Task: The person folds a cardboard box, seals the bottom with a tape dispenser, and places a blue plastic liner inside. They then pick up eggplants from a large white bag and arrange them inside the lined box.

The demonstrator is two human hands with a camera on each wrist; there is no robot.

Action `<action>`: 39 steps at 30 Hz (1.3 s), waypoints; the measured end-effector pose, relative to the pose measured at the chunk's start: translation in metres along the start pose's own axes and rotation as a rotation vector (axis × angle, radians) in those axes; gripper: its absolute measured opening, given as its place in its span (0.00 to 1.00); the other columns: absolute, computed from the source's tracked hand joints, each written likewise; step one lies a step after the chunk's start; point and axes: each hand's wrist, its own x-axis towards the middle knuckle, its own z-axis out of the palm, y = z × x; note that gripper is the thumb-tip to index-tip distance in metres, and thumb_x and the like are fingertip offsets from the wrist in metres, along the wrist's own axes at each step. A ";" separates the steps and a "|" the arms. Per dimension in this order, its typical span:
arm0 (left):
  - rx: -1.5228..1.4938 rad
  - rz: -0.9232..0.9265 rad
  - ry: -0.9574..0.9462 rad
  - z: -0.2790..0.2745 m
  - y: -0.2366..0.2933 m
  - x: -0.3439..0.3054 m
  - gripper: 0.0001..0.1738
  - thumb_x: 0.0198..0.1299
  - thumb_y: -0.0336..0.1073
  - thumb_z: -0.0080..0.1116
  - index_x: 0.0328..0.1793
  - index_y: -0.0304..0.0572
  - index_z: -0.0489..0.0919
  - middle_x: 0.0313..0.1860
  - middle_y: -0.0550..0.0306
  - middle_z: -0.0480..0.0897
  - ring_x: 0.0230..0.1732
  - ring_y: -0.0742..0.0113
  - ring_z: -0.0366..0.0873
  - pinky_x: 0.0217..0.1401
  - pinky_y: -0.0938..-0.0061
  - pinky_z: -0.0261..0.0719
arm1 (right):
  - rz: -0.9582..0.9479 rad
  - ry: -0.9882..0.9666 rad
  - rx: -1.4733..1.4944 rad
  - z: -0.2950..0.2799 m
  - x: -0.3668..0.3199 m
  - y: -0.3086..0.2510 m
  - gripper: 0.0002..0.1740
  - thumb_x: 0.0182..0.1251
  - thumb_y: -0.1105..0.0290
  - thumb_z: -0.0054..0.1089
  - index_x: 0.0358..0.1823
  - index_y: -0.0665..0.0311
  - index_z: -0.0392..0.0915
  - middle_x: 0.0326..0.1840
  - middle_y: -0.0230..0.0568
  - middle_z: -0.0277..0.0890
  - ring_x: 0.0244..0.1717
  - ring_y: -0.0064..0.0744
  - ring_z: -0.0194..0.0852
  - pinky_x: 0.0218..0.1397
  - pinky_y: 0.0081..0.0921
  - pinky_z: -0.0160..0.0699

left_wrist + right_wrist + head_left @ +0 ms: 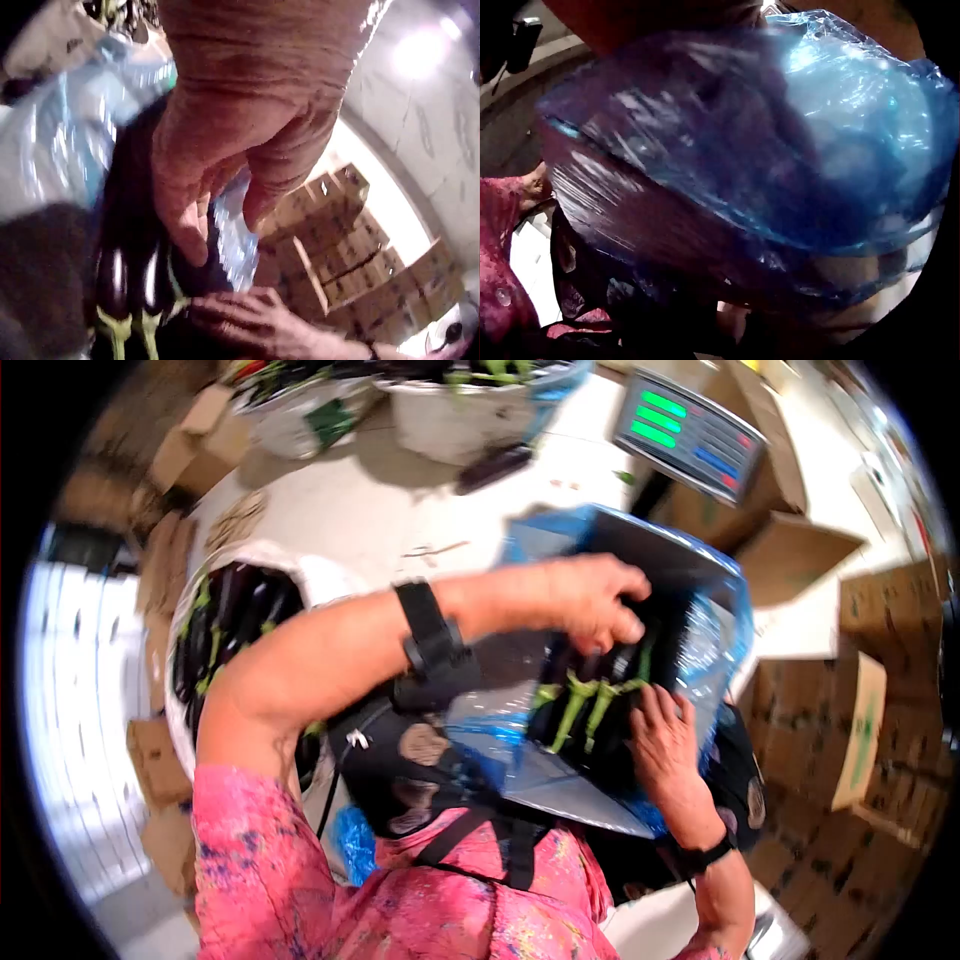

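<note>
A grey box (560, 785) lined with a blue plastic bag (735, 615) holds dark purple eggplants (627, 735) side by side, their green stems toward the person. My left hand (595, 600) reaches over the box from the left, thumb and fingers apart. In the left wrist view its fingertips are right above an eggplant (201, 274). At the box's right side my right hand (662, 740) rests its fingers beside the stem ends. Blue plastic (727, 142) fills much of the right wrist view and hides that hand's fingers.
A white sack of eggplants (235, 610) stands on the left. White tubs (450, 425) hold more at the back, with a loose eggplant (495, 467) near them. A scale display (690, 435) stands at the back right, stacked cartons (800, 730) on the right.
</note>
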 end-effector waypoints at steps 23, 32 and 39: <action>0.548 -0.582 1.367 -0.056 -0.391 -0.341 0.14 0.62 0.44 0.60 0.47 0.46 0.86 0.42 0.41 0.85 0.45 0.40 0.82 0.50 0.51 0.79 | -0.040 -0.021 0.059 -0.009 0.015 -0.003 0.16 0.55 0.72 0.65 0.45 0.67 0.75 0.56 0.53 0.76 0.49 0.49 0.76 0.58 0.45 0.67; 0.365 -0.731 1.782 -0.066 -0.393 -0.362 0.23 0.62 0.44 0.60 0.59 0.39 0.76 0.58 0.35 0.78 0.58 0.33 0.74 0.61 0.50 0.74 | -0.023 -0.021 0.035 0.005 0.010 0.006 0.18 0.53 0.71 0.66 0.46 0.67 0.75 0.58 0.54 0.76 0.51 0.48 0.77 0.59 0.44 0.67; 0.066 -0.638 1.614 -0.062 -0.416 -0.375 0.12 0.65 0.42 0.59 0.42 0.42 0.83 0.39 0.46 0.85 0.38 0.46 0.83 0.40 0.58 0.80 | 0.003 -0.027 0.090 -0.007 0.013 -0.003 0.18 0.54 0.72 0.65 0.46 0.67 0.75 0.58 0.54 0.76 0.51 0.51 0.76 0.60 0.46 0.66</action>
